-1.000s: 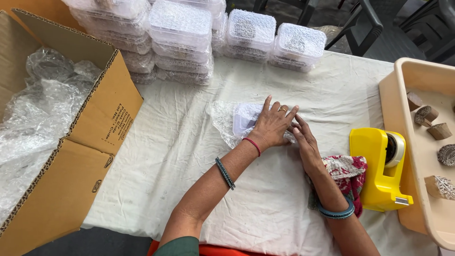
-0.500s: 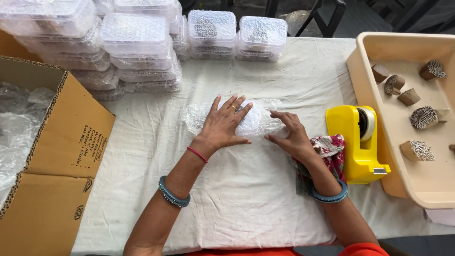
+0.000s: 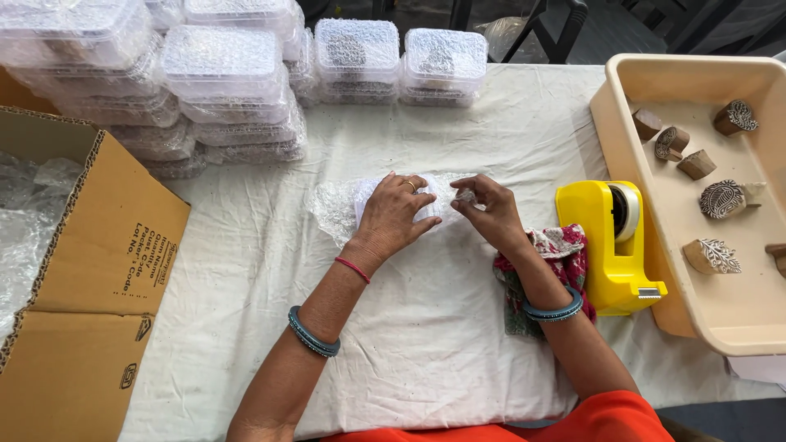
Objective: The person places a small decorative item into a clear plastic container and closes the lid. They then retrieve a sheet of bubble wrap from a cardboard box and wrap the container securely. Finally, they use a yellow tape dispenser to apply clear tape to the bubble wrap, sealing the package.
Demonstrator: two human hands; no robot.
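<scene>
A small bundle wrapped in clear bubble wrap (image 3: 342, 209) lies on the white cloth in the middle of the table. My left hand (image 3: 395, 216) rests palm down on top of it, fingers spread, pressing it flat. My right hand (image 3: 490, 211) pinches the right end of the wrap between its fingertips. What is inside the wrap is mostly hidden under my hands.
A yellow tape dispenser (image 3: 610, 245) stands right of my hands, beside a patterned cloth (image 3: 557, 254). A beige tray (image 3: 741, 319) at the right holds several carved wooden blocks. Stacked clear plastic boxes (image 3: 229, 82) line the back. An open cardboard box (image 3: 90, 270) with bubble wrap sits left.
My right hand has lifted from lying flat on the bundle and now pinches its right end. My left hand stays pressed on top. The view has shifted slightly.
</scene>
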